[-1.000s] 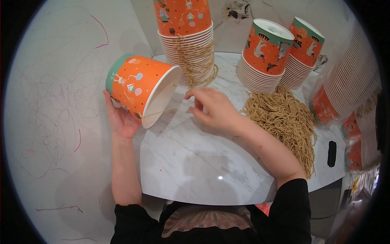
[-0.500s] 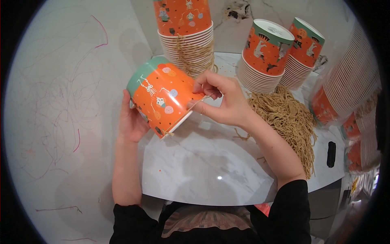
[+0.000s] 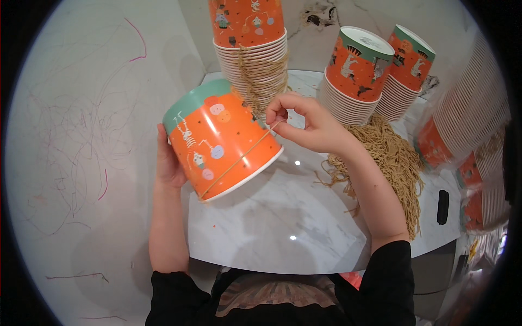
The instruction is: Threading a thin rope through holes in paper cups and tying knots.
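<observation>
A large orange paper bucket (image 3: pixel 231 138) with a green base band and Halloween figures is held tilted in the air, its white rim toward the lower right. My left hand (image 3: pixel 169 165) grips its left side, most of the fingers hidden behind it. A thin tan string (image 3: pixel 236 161) runs across the bucket's side near the rim. At its upper end my right hand (image 3: pixel 304 122) pinches the string between thumb and forefinger, just off the bucket. Right of that hand, a heap of tan strings (image 3: pixel 391 168) lies on the marble-patterned table (image 3: pixel 283 233).
Behind the bucket stands a tall stack of upside-down buckets (image 3: pixel 250 24), with strings hanging over its rims. Two shorter stacks (image 3: pixel 359 68) stand at the back right. Plastic-wrapped buckets (image 3: pixel 462 108) crowd the right edge, near a small black object (image 3: pixel 443 207). A scribbled wall (image 3: pixel 81 163) borders the left.
The bucket has turned and shifted slightly down and left. My right hand has moved a little right, and the string now stretches along the bucket's side.
</observation>
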### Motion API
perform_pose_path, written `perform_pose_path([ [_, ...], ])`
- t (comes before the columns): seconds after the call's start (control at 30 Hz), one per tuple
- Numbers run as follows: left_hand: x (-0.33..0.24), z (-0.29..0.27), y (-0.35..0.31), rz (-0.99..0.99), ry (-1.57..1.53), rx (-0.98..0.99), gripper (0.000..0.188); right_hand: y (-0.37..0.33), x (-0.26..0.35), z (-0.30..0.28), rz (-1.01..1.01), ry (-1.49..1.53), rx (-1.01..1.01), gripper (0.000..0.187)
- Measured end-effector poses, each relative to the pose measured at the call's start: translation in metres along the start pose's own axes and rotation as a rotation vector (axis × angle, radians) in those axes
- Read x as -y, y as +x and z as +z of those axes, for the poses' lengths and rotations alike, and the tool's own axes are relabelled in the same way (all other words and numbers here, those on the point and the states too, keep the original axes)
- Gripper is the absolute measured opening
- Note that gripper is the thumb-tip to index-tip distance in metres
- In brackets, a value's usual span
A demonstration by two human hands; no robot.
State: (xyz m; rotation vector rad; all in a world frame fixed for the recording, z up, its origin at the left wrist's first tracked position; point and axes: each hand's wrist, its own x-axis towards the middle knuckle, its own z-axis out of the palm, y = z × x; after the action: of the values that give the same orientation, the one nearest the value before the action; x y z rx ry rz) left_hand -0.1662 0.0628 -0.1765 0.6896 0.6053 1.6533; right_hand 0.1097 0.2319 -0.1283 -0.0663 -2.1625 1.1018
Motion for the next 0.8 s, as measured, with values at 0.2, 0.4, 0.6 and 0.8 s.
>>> perform_pose_path([
  [0.2,0.001,-0.003,-0.007,0.001,0.301,-0.279,0.076,-0.005,-0.008,-0.005,0.286,-0.247,-0.04,0.009],
  [0.4,-0.002,-0.013,-0.004,0.108,0.759,-0.093,0.1,-0.011,-0.029,0.03,0.372,-0.233,-0.102,0.008],
  [0.6,0.002,0.011,0.007,0.232,1.009,-0.185,0.101,-0.019,-0.042,0.042,0.293,-0.395,-0.124,0.014],
  [0.8,-0.002,0.005,0.009,0.187,0.952,-0.276,0.093,-0.008,-0.018,0.022,0.414,-0.396,-0.185,0.018],
])
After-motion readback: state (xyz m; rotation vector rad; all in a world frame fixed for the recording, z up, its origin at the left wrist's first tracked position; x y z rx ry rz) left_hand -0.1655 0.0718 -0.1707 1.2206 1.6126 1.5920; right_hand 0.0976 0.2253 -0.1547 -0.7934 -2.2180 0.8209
